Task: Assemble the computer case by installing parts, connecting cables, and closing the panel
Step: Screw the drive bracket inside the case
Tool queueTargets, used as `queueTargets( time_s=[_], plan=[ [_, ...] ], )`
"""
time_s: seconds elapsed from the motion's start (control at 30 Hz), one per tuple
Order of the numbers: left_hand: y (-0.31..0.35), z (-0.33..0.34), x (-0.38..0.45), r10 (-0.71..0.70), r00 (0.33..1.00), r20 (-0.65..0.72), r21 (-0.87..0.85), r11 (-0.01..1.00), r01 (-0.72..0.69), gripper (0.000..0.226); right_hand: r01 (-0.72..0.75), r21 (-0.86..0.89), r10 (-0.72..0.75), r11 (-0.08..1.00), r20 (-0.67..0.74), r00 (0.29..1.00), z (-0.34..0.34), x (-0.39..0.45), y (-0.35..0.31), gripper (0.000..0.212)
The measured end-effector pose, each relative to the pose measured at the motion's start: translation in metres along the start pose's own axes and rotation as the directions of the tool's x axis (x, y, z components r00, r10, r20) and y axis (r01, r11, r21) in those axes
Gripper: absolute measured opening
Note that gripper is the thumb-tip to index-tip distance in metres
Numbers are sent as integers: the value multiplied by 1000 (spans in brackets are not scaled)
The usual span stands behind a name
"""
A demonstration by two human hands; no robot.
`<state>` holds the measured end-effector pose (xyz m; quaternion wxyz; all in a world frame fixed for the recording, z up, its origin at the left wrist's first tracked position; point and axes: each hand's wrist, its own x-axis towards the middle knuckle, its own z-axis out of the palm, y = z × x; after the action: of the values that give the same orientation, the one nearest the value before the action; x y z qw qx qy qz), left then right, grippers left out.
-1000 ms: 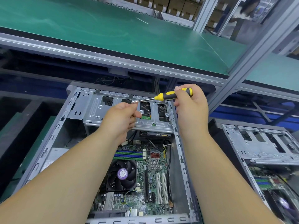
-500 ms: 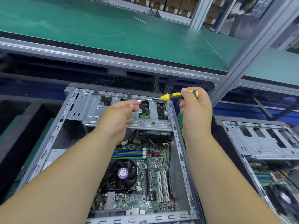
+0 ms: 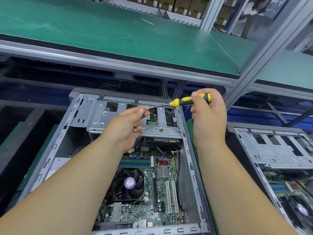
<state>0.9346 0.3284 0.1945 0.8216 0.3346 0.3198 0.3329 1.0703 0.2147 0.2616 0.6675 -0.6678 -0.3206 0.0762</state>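
Green-mat bench [image 3: 191, 131] w/ open PC case [image 3: 189, 150], 2nd case [image 3: 277, 146] just to right.

Hidden, cropped and unresolved areas

The left hand [image 3: 126, 123] is covering part of the drive cage [image 3: 101, 116]; the small part at its fingertips [image 3: 145, 111] is too small to identify. The forearms are hiding much of the motherboard [image 3: 162, 180]. The second case [image 3: 277, 160] is running off the right edge, its interior blurring. A person [image 3: 254, 9] at the top right corner is blurred.
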Motion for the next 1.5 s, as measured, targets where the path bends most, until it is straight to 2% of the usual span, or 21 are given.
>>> queueTargets(
  time_s=[0.17,0.33,0.5,0.63,0.73,0.83,0.9,1.0,1.1,1.2,1.3,1.5],
  plan=[
    [1,0,0,-5,1000,20,2,1000,5,18,26,-31,-25,999,26,999,0,-2,0,5],
    [0,-2,1,-13,1000,-17,18,1000,14,13,118,-71,-114,990,60,992,0,-5,1,3],
    [-1,-3,1,17,999,-40,136,991,-11,12,232,-117,-209,966,185,960,-1,-4,-2,8],
    [2,-3,0,73,996,-42,165,984,-66,18,250,-144,-208,957,258,943,-2,2,-4,13],
    [3,-1,-2,7,999,-50,135,991,-1,38,231,-142,-196,962,226,954,-1,9,-5,12],
    [6,1,-7,-155,987,-36,194,968,159,38,225,-201,-183,953,207,961,2,21,-4,13],
    [6,2,-12,-339,940,25,338,888,311,34,231,-287,-159,930,251,955,7,30,-3,13],
    [1,2,-16,-610,787,91,619,653,435,41,275,-416,-131,867,342,931,16,41,1,12],
    [-7,0,-13,-725,687,48,784,453,424,55,325,-457,-124,828,416,901,26,46,3,11],
    [-13,-4,-9,-776,631,-23,806,359,470,67,345,-468,-110,814,458,882,31,48,5,13],
    [-19,-9,-3,-765,639,-86,762,363,537,76,350,-482,-92,803,480,872,34,49,6,14],
    [-29,-12,7,-674,727,-127,604,529,596,69,366,-494,-81,788,507,858,35,53,4,12]
  ],
)
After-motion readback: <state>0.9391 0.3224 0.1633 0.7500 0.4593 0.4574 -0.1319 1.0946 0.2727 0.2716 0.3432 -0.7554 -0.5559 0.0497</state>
